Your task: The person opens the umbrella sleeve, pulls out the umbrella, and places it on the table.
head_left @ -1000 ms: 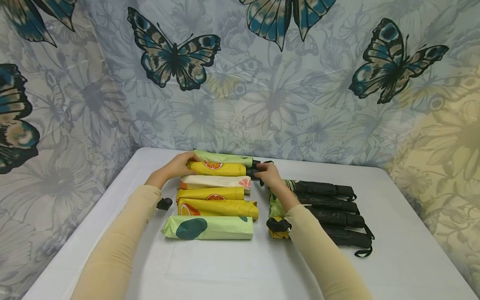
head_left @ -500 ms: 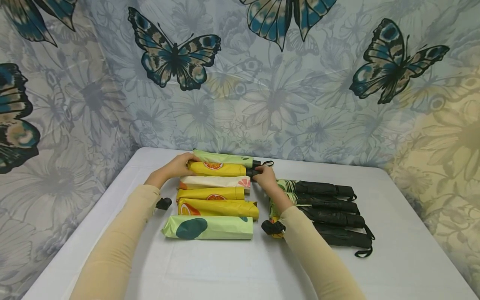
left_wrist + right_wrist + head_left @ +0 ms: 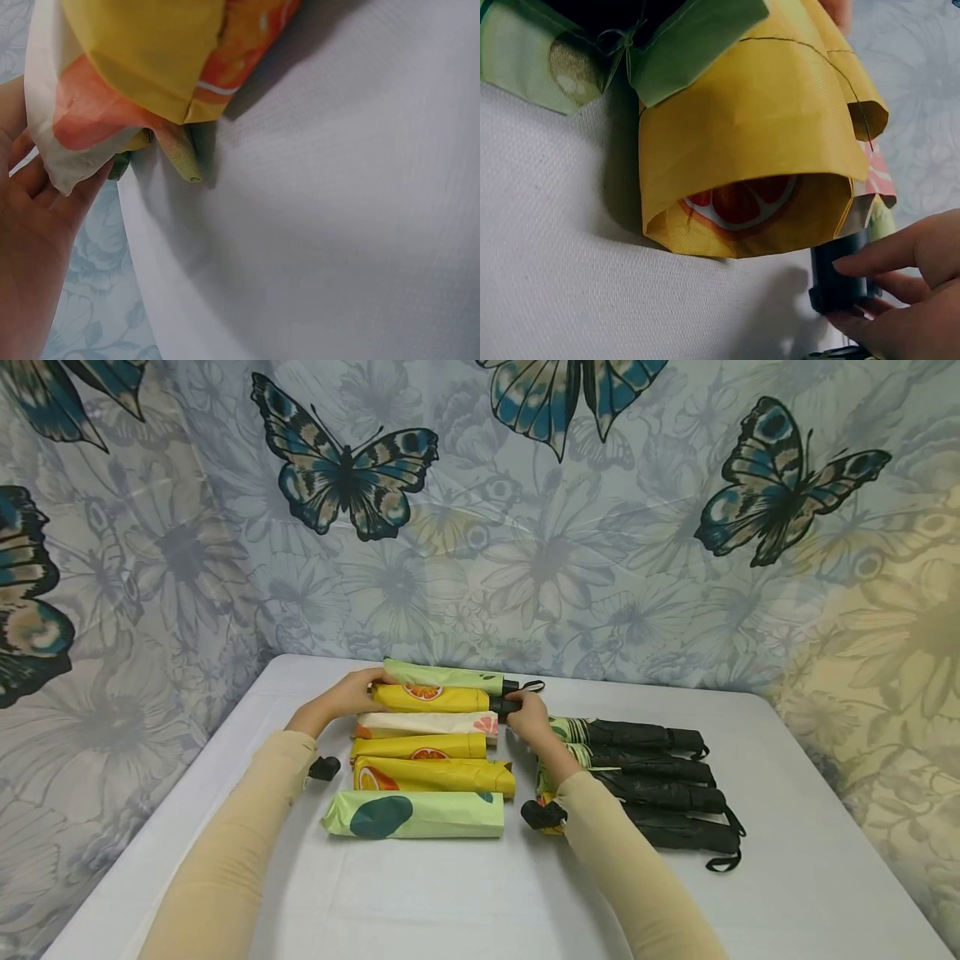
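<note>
Currently, from my station, I log both hands engaged on one item near the far edge of the surface (image 3: 450,893). The left hand (image 3: 347,695) holds the left end of a yellow umbrella (image 3: 431,698) with an orange-slice print; the right hand (image 3: 531,714) pinches its black handle (image 3: 504,704), thumb and fingers narrowed on it. A green umbrella (image 3: 450,677) lies just beyond, along the far edge. Toward the near edge I count a cream cover (image 3: 427,724), two yellow covers (image 3: 438,777) and a pale green cover (image 3: 450,817), roughly parallel. Toward the right edge: four black umbrellas (image 3: 652,736), side by side, partly hidden by the right sleeve (image 3: 637,877). Left wrist view: some fingertips out of sight behind the cream cover.
</note>
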`<state>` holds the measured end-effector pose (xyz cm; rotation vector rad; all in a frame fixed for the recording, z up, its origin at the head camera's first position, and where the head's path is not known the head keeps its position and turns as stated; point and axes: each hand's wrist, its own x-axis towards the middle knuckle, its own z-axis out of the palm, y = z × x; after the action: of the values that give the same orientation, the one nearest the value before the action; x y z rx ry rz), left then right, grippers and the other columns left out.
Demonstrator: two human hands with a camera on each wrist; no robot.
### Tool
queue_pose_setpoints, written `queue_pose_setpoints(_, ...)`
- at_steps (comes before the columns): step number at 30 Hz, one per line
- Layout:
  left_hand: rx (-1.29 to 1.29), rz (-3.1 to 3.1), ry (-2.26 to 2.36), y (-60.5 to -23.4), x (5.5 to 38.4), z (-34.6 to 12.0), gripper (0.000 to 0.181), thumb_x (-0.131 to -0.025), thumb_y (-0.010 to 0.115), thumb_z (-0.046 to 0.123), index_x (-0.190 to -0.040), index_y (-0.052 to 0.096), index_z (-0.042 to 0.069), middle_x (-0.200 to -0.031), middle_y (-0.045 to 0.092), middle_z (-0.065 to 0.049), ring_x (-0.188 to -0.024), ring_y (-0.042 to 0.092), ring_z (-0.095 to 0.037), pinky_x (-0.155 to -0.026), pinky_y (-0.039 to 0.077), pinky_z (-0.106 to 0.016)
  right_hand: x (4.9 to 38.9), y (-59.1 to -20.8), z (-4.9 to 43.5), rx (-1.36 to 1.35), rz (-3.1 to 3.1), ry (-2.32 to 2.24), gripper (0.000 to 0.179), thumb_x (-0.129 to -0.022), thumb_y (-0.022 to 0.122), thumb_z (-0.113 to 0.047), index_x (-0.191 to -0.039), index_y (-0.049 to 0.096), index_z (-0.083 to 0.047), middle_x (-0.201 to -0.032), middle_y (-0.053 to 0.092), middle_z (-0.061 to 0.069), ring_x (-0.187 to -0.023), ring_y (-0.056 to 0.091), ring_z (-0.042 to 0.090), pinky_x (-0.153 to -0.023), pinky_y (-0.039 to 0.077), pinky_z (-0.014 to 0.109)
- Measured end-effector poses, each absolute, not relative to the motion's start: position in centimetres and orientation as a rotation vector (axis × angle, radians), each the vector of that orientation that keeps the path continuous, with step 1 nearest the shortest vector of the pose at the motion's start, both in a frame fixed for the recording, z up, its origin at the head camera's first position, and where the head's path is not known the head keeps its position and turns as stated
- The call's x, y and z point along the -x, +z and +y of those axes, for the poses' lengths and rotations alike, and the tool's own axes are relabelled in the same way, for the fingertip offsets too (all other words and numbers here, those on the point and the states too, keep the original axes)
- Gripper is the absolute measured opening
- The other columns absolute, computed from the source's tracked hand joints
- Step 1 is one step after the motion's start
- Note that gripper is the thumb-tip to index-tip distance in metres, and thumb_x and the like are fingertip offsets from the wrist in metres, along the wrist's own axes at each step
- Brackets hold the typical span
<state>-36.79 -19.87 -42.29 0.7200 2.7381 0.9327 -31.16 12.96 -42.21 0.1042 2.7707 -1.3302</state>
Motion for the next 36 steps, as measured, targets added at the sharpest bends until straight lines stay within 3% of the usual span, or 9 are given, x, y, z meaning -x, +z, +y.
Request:
queue_pose_setpoints(6,-0.729,2.730,0.928,-42.4,36.8,-19.9,0.047,-0.084,0.076,0.011,-0.127,0.057,0.005,-0.130,0.058,-0.018,-0.121,0.054,-0.034,-0.105,0.046,-0.049,31.1,-42.2,12.9,-0.117,2.857,-1.267,0.047,-0.080,0.057,0.014,-0.124,0.064,0.000,-0.129,0.060,0.024,-0.103,0.059,0.034,-0.069,0.045,0.030)
queue_pose_setpoints(10,-0.730,2.733,0.922,-42.6,37.0,-20.0,0.047,-0.085,0.076,0.011,-0.127,0.057,0.005,-0.130,0.058,-0.018,-0.121,0.054,-0.034,-0.104,0.046,-0.049,31.0,-42.2,13.0,-0.108,2.859,-1.273,0.044,-0.081,0.066,0.012,-0.123,0.065,-0.001,-0.127,0.061,0.023,-0.107,0.060,0.038,-0.081,0.056,0.040)
queue_pose_setpoints(13,-0.723,2.731,0.922,-42.7,37.1,-20.1,0.047,-0.085,0.076,0.012,-0.127,0.057,0.005,-0.129,0.058,-0.018,-0.120,0.054,-0.033,-0.103,0.047,-0.048,30.9,-42.0,13.1,-0.099,2.849,-1.294,0.041,-0.080,0.072,0.007,-0.120,0.067,-0.001,-0.125,0.063,0.022,-0.113,0.060,0.037,-0.092,0.055,0.046)
queue_pose_setpoints(23,-0.693,2.727,0.943,-42.7,36.8,-20.1,0.050,-0.084,0.077,0.013,-0.129,0.056,0.005,-0.131,0.057,-0.018,-0.121,0.054,-0.034,-0.103,0.046,-0.049,30.8,-40.8,14.2,-0.028,2.784,-1.353,0.040,-0.080,0.078,-0.002,-0.119,0.067,-0.001,-0.123,0.063,0.024,-0.113,0.061,0.038,-0.095,0.053,0.046)
queue_pose_setpoints(31,-0.703,2.723,0.942,-42.7,36.6,-20.2,0.052,-0.085,0.076,0.014,-0.132,0.055,0.005,-0.130,0.057,-0.017,-0.119,0.054,-0.032,-0.099,0.050,-0.047,30.9,-39.8,15.2,-0.024,2.669,-1.426,0.040,-0.086,0.075,-0.015,-0.124,0.066,-0.005,-0.136,0.055,0.018,-0.123,0.056,0.035,-0.100,0.051,0.046)
queue_pose_setpoints(36,-0.740,2.723,0.945,-43.1,36.7,-20.4,0.053,-0.085,0.076,0.018,-0.133,0.056,0.007,-0.132,0.057,-0.017,-0.120,0.053,-0.033,-0.103,0.046,-0.051,30.8,-39.6,15.7,-0.033,2.614,-1.450,0.041,-0.090,0.071,-0.021,-0.128,0.064,-0.006,-0.139,0.054,0.018,-0.125,0.053,0.035,-0.104,0.047,0.048)
